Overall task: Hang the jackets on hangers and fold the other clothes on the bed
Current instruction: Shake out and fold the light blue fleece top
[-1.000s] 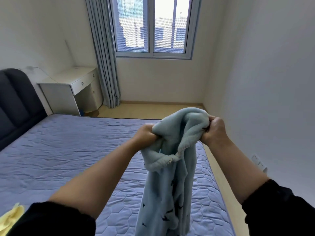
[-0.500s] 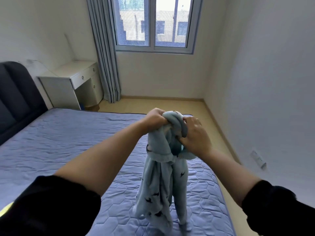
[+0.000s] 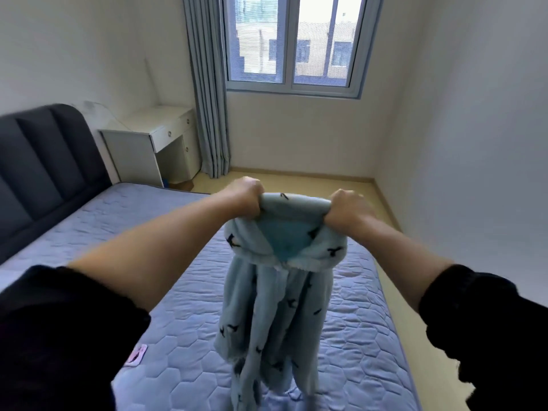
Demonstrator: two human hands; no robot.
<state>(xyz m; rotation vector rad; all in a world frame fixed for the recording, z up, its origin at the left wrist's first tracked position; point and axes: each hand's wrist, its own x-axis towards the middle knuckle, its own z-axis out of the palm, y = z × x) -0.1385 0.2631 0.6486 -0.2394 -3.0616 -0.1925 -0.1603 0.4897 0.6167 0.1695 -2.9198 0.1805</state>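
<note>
A light blue fleece garment [image 3: 275,307] with small black bird prints hangs in the air over the bed [image 3: 184,292]. My left hand [image 3: 247,198] grips its top edge on the left, and my right hand [image 3: 344,212] grips the same edge on the right. The top edge is stretched flat between my fists, showing a teal lining below it. The garment's lower end reaches down to the quilted blue-grey mattress cover near the bottom of the view.
A dark padded headboard [image 3: 38,167] stands at the left. A white desk [image 3: 157,140] and grey curtain [image 3: 207,93] are in the far corner under the window [image 3: 293,43]. A small pink item [image 3: 135,355] lies on the bed. Wood floor [image 3: 394,262] runs along the right wall.
My hands were close together bunching the garment; they have moved apart, stretching its top edge open. The view has swung slightly right, showing more of the headboard.
</note>
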